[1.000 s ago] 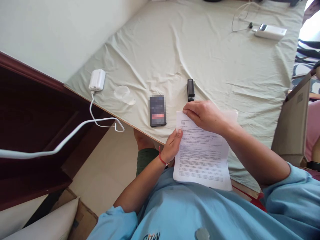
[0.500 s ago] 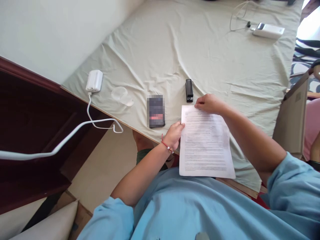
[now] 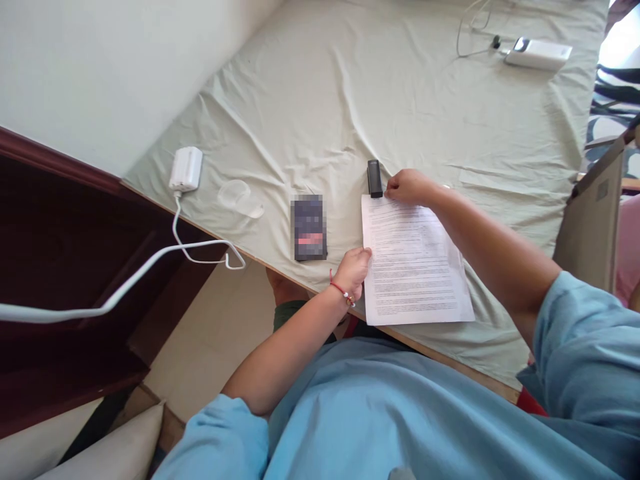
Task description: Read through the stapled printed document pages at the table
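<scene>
At the near edge of the table (image 3: 425,120), printed sheets (image 3: 415,273) are held. Their left side is clamped between thumb and fingers of the left hand (image 3: 352,271); their top edge is pinched by the right hand (image 3: 409,187), just beside the black stapler (image 3: 374,179).

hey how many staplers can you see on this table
1: a black stapler at the top edge of the paper, next to the right hand. The table runs out of view, so I can't rule out others.
</scene>
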`<state>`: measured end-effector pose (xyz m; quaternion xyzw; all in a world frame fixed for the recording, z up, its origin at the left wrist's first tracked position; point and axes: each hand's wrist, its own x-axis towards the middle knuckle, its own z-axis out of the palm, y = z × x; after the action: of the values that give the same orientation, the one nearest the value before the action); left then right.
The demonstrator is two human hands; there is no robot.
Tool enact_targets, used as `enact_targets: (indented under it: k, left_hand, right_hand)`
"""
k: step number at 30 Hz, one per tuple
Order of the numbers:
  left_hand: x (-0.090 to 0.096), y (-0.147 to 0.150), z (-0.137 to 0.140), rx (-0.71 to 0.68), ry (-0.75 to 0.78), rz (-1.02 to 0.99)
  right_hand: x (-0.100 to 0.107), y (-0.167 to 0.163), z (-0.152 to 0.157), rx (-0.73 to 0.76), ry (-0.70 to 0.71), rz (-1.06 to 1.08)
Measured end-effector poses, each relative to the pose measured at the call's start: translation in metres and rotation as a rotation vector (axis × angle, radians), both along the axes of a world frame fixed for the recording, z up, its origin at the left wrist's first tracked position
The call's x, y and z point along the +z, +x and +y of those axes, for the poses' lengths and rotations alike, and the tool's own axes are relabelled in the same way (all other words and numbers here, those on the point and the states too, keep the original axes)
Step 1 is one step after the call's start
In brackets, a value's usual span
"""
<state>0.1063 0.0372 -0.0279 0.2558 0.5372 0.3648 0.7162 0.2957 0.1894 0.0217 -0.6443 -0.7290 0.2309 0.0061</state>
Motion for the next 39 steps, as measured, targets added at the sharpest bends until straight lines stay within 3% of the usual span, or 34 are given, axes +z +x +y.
enact_targets:
  k: [2, 5, 8, 12, 19, 24, 29, 34, 39]
  left_hand:
    - [0.001, 0.002, 0.0, -0.003, -0.015, 0.033]
    - [0.004, 0.005, 0.0, -0.003, -0.018, 0.051]
    - [0.008, 0.006, -0.001, -0.009, -0.011, 0.02]
    - [0.008, 0.005, -0.001, 0.006, -0.014, 0.005]
    - [0.003, 0.007, -0.001, 0.006, 0.023, 0.103]
    - [0.0, 0.009, -0.003, -0.018, 0.067, 0.157]
    - [0.0, -0.007, -0.022, -0.071, 0.193, 0.305]
    - [0.008, -0.042, -0.057, -0.183, 0.462, 0.508]
    - [0.012, -0.064, -0.079, -0.143, 0.485, 0.458]
  right_hand:
    - [0.001, -0.001, -0.007, -0.011, 0.051, 0.013]
    - [0.003, -0.002, -0.024, -0.017, 0.299, 0.073]
    - [-0.001, -0.003, -0.038, 0.123, 0.505, 0.165]
    - [-0.016, -0.002, -0.046, 0.285, 0.543, 0.15]
    - [-0.029, -0.004, -0.056, 0.268, 0.557, 0.132]
    - [-0.023, 0.005, -0.055, 0.175, 0.616, 0.209]
    - [-0.019, 0.043, -0.076, -0.159, 0.784, 0.333]
    - [-0.026, 0.076, -0.131, -0.491, 0.676, 0.461]
    - [-0.035, 0.07, -0.178, -0.57, 0.293, 0.792]
